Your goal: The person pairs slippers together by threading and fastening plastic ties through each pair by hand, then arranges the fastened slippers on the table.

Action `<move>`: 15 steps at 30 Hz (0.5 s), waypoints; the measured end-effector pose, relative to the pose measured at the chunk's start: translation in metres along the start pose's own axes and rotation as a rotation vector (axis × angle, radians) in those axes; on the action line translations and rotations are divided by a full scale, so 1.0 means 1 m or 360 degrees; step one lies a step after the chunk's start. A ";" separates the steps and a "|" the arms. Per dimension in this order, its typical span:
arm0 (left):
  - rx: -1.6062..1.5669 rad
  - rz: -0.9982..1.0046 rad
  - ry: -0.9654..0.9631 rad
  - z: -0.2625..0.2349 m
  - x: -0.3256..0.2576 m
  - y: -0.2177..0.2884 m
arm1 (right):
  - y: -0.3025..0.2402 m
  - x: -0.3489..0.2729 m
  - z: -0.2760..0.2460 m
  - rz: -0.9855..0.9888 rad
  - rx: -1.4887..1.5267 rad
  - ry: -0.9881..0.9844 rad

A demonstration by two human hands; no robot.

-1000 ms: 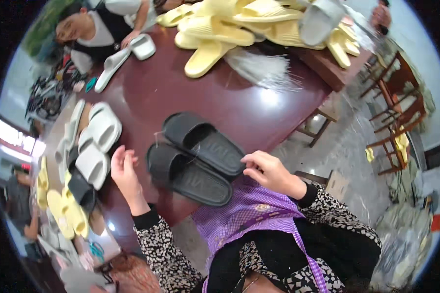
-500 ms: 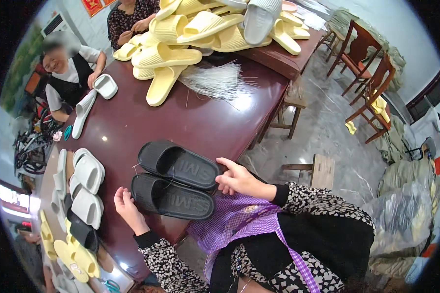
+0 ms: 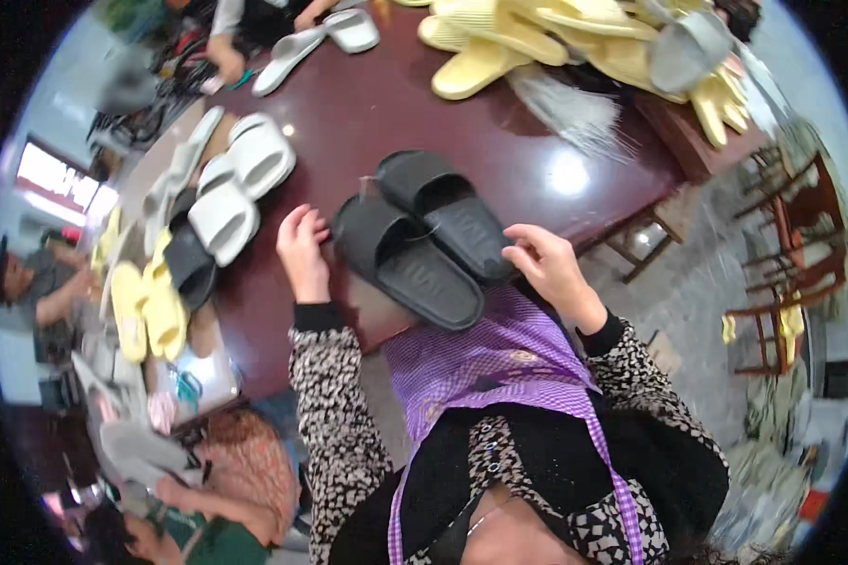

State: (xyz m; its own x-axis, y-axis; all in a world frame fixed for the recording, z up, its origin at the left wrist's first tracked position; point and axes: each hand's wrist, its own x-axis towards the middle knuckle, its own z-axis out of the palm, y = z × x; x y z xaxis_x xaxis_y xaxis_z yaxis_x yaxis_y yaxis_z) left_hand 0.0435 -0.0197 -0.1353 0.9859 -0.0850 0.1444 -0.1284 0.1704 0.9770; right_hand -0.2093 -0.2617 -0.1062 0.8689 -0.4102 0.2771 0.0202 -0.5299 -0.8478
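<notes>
A pair of black slide slippers (image 3: 433, 282) lies side by side near the table's front edge, toes pointing away and to the left. A thin pale strand shows at their straps, probably joining the two. My left hand (image 3: 303, 250) is raised just left of the left slipper, fingers loosely bent and apart, holding nothing. Beside the heel of the right slipper is my right hand (image 3: 551, 273). Its fingers are half bent and spread, the tips close to the heel edge; whether they touch it I cannot tell.
A heap of yellow slippers (image 3: 485, 66) with a grey one (image 3: 690, 49) lies at the far right, beside a bundle of pale strands (image 3: 570, 108). White slippers (image 3: 224, 221), a black one (image 3: 193, 264) and yellow ones (image 3: 151, 306) line the left. Co-workers sit around the table (image 3: 349, 113).
The whole view has swung left, bringing more co-workers into sight at the lower left. The black slippers now lie with toes farther away. Both hands stay beside the pair.
</notes>
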 end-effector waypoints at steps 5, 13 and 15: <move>-0.0067 -0.0050 0.0063 -0.007 -0.004 0.001 | -0.019 0.034 0.033 -0.0597 -0.0422 -0.0137; 0.0077 -0.0009 0.0199 -0.021 -0.019 -0.018 | -0.033 0.022 0.060 -0.0728 -0.0665 -0.0339; 0.0078 0.0100 0.0235 -0.022 -0.021 -0.026 | -0.023 0.023 0.051 -0.0792 -0.0614 -0.0395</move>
State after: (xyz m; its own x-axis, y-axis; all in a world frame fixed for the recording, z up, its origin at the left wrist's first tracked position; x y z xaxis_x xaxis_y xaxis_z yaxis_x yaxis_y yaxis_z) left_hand 0.0284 -0.0007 -0.1674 0.9803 0.0701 0.1845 -0.1920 0.1227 0.9737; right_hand -0.1648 -0.2212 -0.1037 0.8906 0.1095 0.4415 0.3093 -0.8575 -0.4112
